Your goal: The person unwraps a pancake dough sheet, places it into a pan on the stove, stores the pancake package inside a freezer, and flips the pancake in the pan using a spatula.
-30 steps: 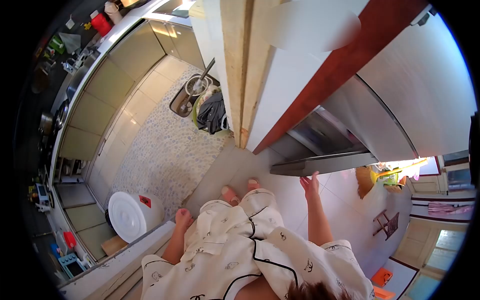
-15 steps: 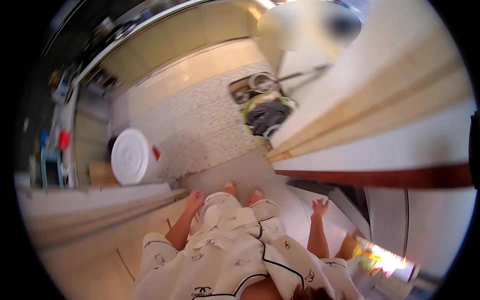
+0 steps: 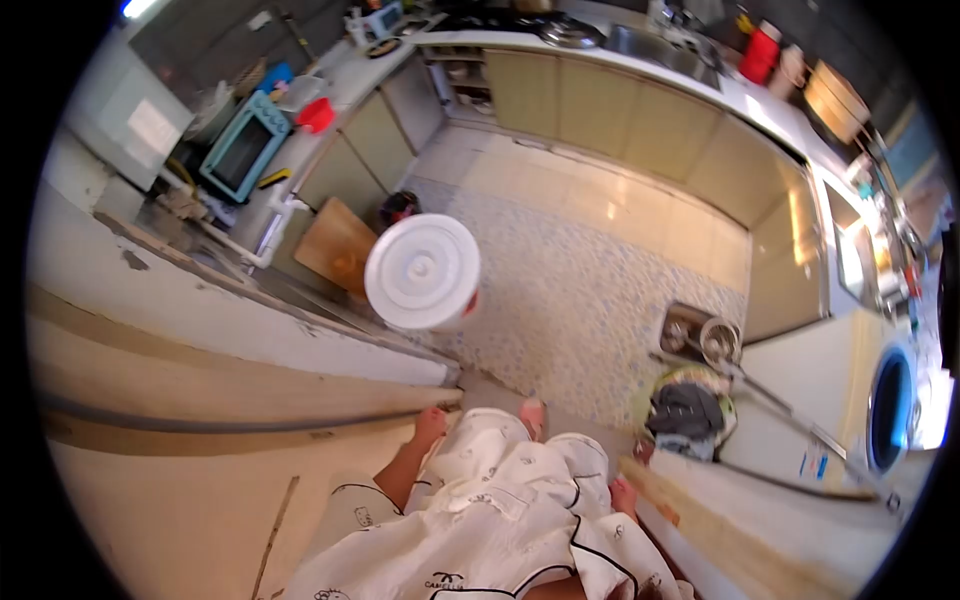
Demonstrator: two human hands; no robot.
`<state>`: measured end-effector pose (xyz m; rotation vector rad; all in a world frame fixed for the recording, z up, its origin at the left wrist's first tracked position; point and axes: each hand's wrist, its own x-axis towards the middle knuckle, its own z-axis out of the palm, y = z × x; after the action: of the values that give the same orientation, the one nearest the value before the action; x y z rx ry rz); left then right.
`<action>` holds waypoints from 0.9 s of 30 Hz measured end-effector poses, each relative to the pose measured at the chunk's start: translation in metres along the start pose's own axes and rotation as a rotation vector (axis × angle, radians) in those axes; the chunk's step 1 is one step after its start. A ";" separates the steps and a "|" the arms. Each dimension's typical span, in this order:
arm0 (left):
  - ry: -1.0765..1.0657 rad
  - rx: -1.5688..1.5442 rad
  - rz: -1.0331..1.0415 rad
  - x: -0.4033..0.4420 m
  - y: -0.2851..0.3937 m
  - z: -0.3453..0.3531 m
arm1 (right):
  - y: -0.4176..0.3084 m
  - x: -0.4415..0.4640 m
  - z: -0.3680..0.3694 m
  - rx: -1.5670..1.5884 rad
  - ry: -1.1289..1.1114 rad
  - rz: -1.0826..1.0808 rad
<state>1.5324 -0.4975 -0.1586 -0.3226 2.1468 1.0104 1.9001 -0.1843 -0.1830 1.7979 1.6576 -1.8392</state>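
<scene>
My left hand (image 3: 431, 426) hangs beside my left thigh, near the wooden door frame (image 3: 350, 405). Its fingers are curled in and nothing shows in them. On the other side, my right hand (image 3: 623, 495) is low beside my right thigh, close to a light wooden edge (image 3: 655, 497). It is small and partly covered by my sleeve, so its finger pose is unclear; no object shows in it. Ahead of my left hand stands a white lidded bucket (image 3: 423, 270). To the front right, a basin with dark cloth (image 3: 686, 416) sits on the floor.
A wooden board (image 3: 335, 245) leans behind the bucket. A rectangular container with a strainer (image 3: 718, 338) and a long pole (image 3: 800, 420) are at right. Counters carry a blue toaster oven (image 3: 243, 147), a red bowl (image 3: 315, 115) and a sink (image 3: 660, 55). Patterned flooring (image 3: 570, 270) lies ahead.
My view has turned right and moved up to the kitchen doorway. The bucket and basin now appear further right in view. My right hand, earlier raised with fingers spread, is now lower at my side.
</scene>
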 end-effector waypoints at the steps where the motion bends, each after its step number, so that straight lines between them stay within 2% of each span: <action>1: 0.097 -0.068 0.051 0.003 0.024 0.001 | -0.031 0.006 0.002 -0.122 -0.026 -0.108; 4: 0.123 -0.196 0.203 0.068 0.048 0.011 | -0.103 0.038 0.009 -0.187 -0.093 -0.055; 5: 0.121 -0.274 0.150 0.068 0.089 0.013 | -0.117 0.054 0.009 -0.255 -0.094 -0.069; 6: 0.171 -0.210 0.252 0.102 0.094 0.026 | -0.137 0.062 0.009 -0.271 -0.083 -0.098; 7: 0.145 -0.306 0.272 0.111 0.135 0.029 | -0.153 0.076 0.010 -0.288 -0.070 -0.128; 9: 0.086 -0.498 0.311 0.105 0.236 0.027 | -0.154 0.127 0.005 -0.580 0.113 -0.396; 12: 0.049 -0.540 0.436 0.154 0.333 0.027 | -0.179 0.225 -0.017 -0.743 0.376 -0.385; 13: 0.039 -0.540 0.399 0.172 0.356 0.027 | -0.208 0.249 -0.025 -0.683 0.275 -0.274; 15: 0.012 -0.540 0.320 0.210 0.390 0.020 | -0.221 0.355 -0.044 -0.406 0.413 -0.206; 16: 0.028 -0.589 0.319 0.236 0.396 0.021 | -0.260 0.387 -0.042 -0.325 0.446 -0.164; 17: 0.042 -0.635 0.317 0.262 0.394 0.022 | -0.394 0.319 0.004 -0.434 0.485 -0.112; 19: 0.087 -0.493 0.080 0.291 0.402 0.007 | -0.498 0.356 0.046 -0.117 0.434 -0.140; 21: 0.132 -0.504 0.073 0.309 0.409 -0.010 | -0.579 0.420 0.097 -0.073 0.237 -0.354; 22: 0.190 -0.562 0.057 0.320 0.408 -0.015 | -0.620 0.461 0.129 -0.224 0.115 -0.503; 23: 0.244 -0.626 0.035 0.333 0.405 -0.020 | -0.642 0.522 0.167 -0.211 0.057 -0.826; 24: 0.292 -0.657 -0.015 0.342 0.403 -0.028 | -0.717 0.503 0.214 -0.442 -0.065 -0.927; 25: 0.351 -0.665 -0.064 0.349 0.402 -0.035 | -0.788 0.476 0.265 -0.332 -0.224 -0.669; 26: 0.367 -0.665 -0.190 0.360 0.401 -0.043 | -0.837 0.473 0.311 -0.267 -0.352 -0.658; 27: 0.379 -0.659 -0.323 0.375 0.400 -0.051 | -0.884 0.467 0.356 -0.316 -0.428 -0.805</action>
<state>1.0447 -0.2423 -0.1763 -1.2151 1.9165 1.5262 0.9165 0.2039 -0.0988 0.5662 2.4738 -1.8378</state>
